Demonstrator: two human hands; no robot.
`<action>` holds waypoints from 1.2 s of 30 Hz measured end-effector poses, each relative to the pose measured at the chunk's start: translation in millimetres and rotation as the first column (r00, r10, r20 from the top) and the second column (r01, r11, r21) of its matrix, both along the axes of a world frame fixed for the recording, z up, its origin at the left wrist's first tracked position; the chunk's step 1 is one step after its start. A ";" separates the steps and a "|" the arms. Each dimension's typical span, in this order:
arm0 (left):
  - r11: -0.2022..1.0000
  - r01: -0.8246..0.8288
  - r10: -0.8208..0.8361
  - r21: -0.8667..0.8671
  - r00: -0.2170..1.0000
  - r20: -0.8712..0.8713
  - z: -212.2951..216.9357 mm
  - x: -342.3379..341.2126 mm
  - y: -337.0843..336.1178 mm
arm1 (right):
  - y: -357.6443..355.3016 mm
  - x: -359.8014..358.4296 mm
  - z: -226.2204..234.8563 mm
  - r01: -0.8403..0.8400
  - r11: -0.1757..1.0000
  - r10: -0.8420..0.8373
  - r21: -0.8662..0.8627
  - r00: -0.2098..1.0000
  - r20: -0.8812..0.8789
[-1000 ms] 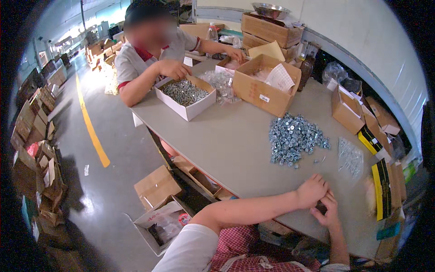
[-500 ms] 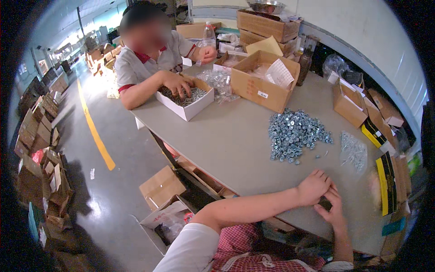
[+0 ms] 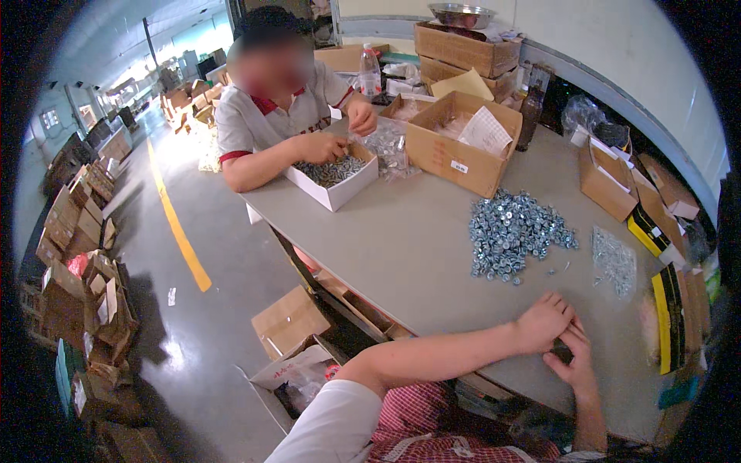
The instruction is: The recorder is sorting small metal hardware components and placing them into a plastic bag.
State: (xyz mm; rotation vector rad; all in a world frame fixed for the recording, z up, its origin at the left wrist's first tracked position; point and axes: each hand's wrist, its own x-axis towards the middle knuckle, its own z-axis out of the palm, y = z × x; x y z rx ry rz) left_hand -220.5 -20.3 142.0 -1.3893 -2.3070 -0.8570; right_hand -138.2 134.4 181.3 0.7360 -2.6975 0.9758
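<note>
At the grey tabletop's (image 3: 394,247) near edge, the left hand (image 3: 543,319), fingers bent, meets the right hand (image 3: 574,356); anything pinched cannot be determined. Bracing both should steady handling. Beyond lies the metal-parts pile (image 3: 521,235), then, rightward, a clear bag (image 3: 615,264). Yellow-striped floor (image 3: 231,258) lies left, a pale wall (image 3: 610,38) right.

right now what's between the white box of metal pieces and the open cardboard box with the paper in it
Crinkled clear plastic lies between the white box and the cardboard box, as the head view shows.
</note>
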 end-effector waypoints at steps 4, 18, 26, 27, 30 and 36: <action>1.000 0.012 -0.012 0.026 1.000 0.014 -2.4 -1.1 3.5 | 5.9 0.4 -3.3 -0.008 1.000 0.008 0.019 1.000 -0.018; 0.999 0.029 -0.026 0.046 0.998 -0.055 -5.1 -4.9 1.8 | 8.3 2.1 -2.1 -0.008 0.993 0.012 0.122 0.999 -0.031; 0.999 -0.036 0.036 -0.009 0.999 -0.029 -5.6 -7.3 3.6 | 10.8 5.1 -4.7 0.025 0.988 -0.014 0.153 0.997 -0.070; 0.998 -0.051 0.051 -0.042 0.999 -0.001 -2.0 -8.3 2.4 | 11.9 5.4 -5.9 0.041 0.992 -0.025 0.117 0.991 -0.134; 0.991 -0.098 0.103 -0.086 0.994 0.046 6.2 -11.5 -2.8 | 8.8 6.3 4.1 0.056 0.997 -0.041 0.060 0.975 -0.220; 0.981 -0.190 0.190 0.037 0.982 0.017 -5.8 -15.8 -2.2 | 4.6 17.5 22.0 -0.019 0.990 0.002 -0.143 0.993 -0.120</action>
